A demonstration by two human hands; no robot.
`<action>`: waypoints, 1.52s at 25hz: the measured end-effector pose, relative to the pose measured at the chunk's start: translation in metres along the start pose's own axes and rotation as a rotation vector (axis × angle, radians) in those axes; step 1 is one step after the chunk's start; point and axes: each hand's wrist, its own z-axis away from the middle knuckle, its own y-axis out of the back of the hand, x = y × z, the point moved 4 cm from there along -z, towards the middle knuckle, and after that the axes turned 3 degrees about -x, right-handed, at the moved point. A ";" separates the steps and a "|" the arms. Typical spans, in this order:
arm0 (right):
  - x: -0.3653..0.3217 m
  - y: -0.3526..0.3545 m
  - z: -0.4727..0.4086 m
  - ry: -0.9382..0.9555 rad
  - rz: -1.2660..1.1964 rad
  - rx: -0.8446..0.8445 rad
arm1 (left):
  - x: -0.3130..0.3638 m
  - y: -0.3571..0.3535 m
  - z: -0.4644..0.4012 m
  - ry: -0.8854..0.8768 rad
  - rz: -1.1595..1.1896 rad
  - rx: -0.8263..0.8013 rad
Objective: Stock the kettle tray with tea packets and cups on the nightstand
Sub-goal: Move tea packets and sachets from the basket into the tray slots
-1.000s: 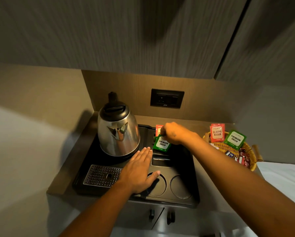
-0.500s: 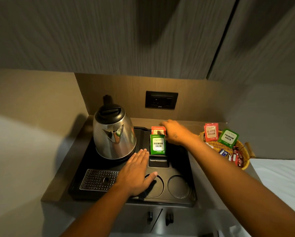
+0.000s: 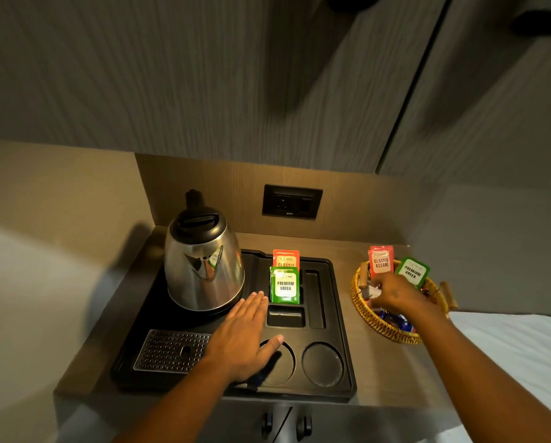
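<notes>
The black kettle tray [image 3: 339, 314] lies on the nightstand with a steel kettle [image 3: 204, 266] at its back left. A green tea packet [image 3: 284, 285] stands upright in a tray slot, with a red tea packet [image 3: 286, 259] upright behind it. My left hand [image 3: 242, 337] rests flat and open on the tray, its thumb over the left round cup recess [image 3: 280, 366]. My right hand [image 3: 395, 294] reaches into the wicker basket [image 3: 379, 324] at the right, fingers curled among the sachets; whether it grips one is hidden. A red packet [image 3: 380, 261] and a green packet [image 3: 413, 271] stand in the basket.
A perforated metal drip grate [image 3: 168, 351] fills the tray's front left. A second round cup recess [image 3: 322, 364] sits at front right. A dark wall socket [image 3: 291, 201] is behind the tray. White bedding [image 3: 523, 353] lies to the right. No cups are in view.
My right hand let go of the green packet, which now stands in the slot, and moved right into the basket. The left hand stayed on the tray.
</notes>
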 end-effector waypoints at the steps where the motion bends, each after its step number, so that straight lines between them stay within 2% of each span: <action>1: 0.001 0.000 0.000 0.001 -0.003 0.017 | 0.000 0.000 0.000 0.002 0.006 -0.001; 6: 0.001 0.030 0.016 -0.024 -0.034 -0.006 | -0.001 -0.001 0.000 0.005 0.007 -0.007; 10: -0.034 0.057 0.044 0.133 -0.134 0.135 | 0.000 -0.002 -0.002 0.003 0.011 -0.013; 12: -0.081 0.028 0.056 0.281 -0.174 0.074 | -0.001 -0.002 -0.001 0.003 0.011 -0.009; 14: -0.124 -0.024 0.061 0.373 -0.067 -0.045 | -0.002 -0.001 -0.001 0.005 0.013 -0.008; 16: -0.147 -0.064 0.061 0.391 0.043 -0.092 | -0.001 -0.001 0.000 0.007 0.015 -0.001; 21: -0.157 -0.086 0.056 0.410 0.165 -0.055 | 0.000 -0.001 -0.001 0.010 0.012 0.015; 26: -0.147 -0.065 0.064 0.440 0.124 0.123 | -0.001 -0.001 0.000 0.006 0.013 0.028; 29: -0.091 -0.024 0.056 0.288 -0.059 0.249 | 0.000 -0.001 0.000 0.009 0.018 0.025; 32: -0.004 0.023 0.046 -0.067 -0.037 0.346 | 0.001 0.001 0.000 0.011 0.020 0.017; 34: 0.034 0.035 0.042 -0.234 -0.032 0.257 | 0.001 0.002 0.001 0.008 0.016 0.008; 38: 0.036 0.028 0.041 -0.148 -0.128 -0.117 | 0.002 0.003 0.001 0.016 0.026 0.002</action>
